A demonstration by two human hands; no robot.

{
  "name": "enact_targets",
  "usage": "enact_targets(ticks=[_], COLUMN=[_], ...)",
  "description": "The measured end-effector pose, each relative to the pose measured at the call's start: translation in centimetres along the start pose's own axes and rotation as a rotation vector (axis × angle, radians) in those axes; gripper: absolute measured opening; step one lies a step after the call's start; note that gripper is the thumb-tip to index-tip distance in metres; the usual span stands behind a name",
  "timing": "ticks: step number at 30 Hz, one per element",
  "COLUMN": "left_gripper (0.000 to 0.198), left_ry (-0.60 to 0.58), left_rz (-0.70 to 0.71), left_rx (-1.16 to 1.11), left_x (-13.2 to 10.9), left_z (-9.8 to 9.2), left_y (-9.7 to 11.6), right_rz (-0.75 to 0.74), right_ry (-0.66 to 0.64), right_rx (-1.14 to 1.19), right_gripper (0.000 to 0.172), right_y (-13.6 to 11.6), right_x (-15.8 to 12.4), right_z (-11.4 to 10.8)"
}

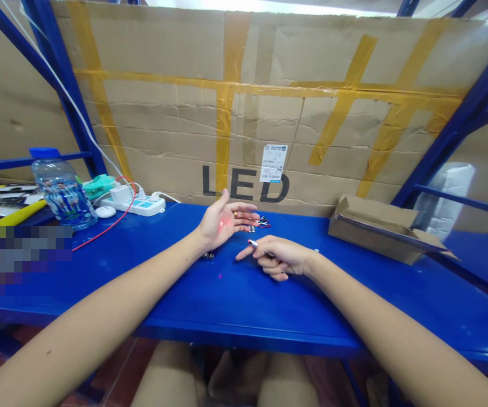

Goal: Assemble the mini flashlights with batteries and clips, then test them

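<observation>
Two bare hands are over a blue metal shelf top point(150, 282), near its middle. The left hand point(222, 221) is spread flat with the palm turned up, fingers extended to the right and a gold ring on one finger; it holds nothing. A small red spot of light point(221, 224) shows on that palm. The right hand point(280, 257) lies just to the right and nearer, fingers curled, pinching a small silver metal cylinder point(253, 243) whose tip points toward the left palm. A second faint red spot lies on the shelf top below the left wrist.

A cluster of small metal parts with red and black leads point(260, 222) lies at the left fingertips. At far left stand a clear plastic water bottle point(63, 192) and a white power strip point(135, 204), with a thin red wire point(112, 223) trailing from it. A shallow open cardboard box point(379, 229) sits at right. A taped brown cardboard sheet point(269, 102) printed "LED" stands behind.
</observation>
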State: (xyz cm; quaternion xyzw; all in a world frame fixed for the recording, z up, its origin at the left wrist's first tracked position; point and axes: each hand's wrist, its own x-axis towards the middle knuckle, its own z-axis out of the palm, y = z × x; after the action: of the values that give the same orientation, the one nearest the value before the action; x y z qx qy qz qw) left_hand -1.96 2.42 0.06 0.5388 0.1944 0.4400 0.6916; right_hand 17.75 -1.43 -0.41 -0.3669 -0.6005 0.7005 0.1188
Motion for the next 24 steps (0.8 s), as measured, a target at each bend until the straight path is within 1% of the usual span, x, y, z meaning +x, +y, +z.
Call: enact_targets(ticks=[4,6,8,9,12,14,15,17,19,21,23,24], left_gripper=[0.079,0.079,0.079,0.079,0.077,0.072,0.068,0.055,0.043,0.034,0.028,0.026], left_ry=[0.002,0.014,0.041,0.057,0.116,0.192,0.246,0.362,0.446,0.467,0.452,0.447], left_rz=[0.017,0.028,0.042,0.050,0.082,0.103,0.107,0.106,0.084,0.060,0.042,0.036], left_rx=[0.009,0.028,0.047,0.056,0.090,0.147,0.197,0.314,0.395,0.413,0.395,0.383], left_x=[0.2,0.3,0.3,0.4,0.7,1.0,1.2,1.5,1.8,1.9,1.9,1.9], left_z=[-0.4,-0.7,-1.1,-1.4,-2.5,-3.6,-4.2,-5.3,-6.2,-7.0,-7.5,-7.7], left_y=[0.0,0.2,0.4,0.6,1.0,1.1,1.1,1.0,0.9,0.8,0.8,0.8], right_rz=[-0.020,-0.043,-0.074,-0.091,-0.141,-0.179,-0.198,-0.225,-0.179,-0.193,-0.195,-0.197], right_ry=[-0.001,0.020,0.069,0.101,0.260,0.392,0.473,0.669,0.780,0.870,0.909,0.880], right_rx=[-0.006,-0.007,-0.007,-0.006,-0.023,-0.096,-0.175,-0.439,-0.693,-0.842,-0.982,-1.032], right_gripper=[0.035,0.025,0.011,0.009,0.022,0.026,0.024,0.020,0.014,0.010,0.011,0.015], right_y=[0.0,-0.1,-0.3,-0.5,-1.1,-1.7,-2.1,-2.9,-3.7,-4.3,-4.7,-4.7], right_x=[0.1,0.0,-0.4,-0.7,-1.4,-1.3,-1.0,0.2,2.2,4.7,7.2,8.4], right_z=[0.0,0.0,-0.4,-0.7,-2.6,-4.4,-5.5,-7.6,-9.5,-10.9,-11.8,-12.0])
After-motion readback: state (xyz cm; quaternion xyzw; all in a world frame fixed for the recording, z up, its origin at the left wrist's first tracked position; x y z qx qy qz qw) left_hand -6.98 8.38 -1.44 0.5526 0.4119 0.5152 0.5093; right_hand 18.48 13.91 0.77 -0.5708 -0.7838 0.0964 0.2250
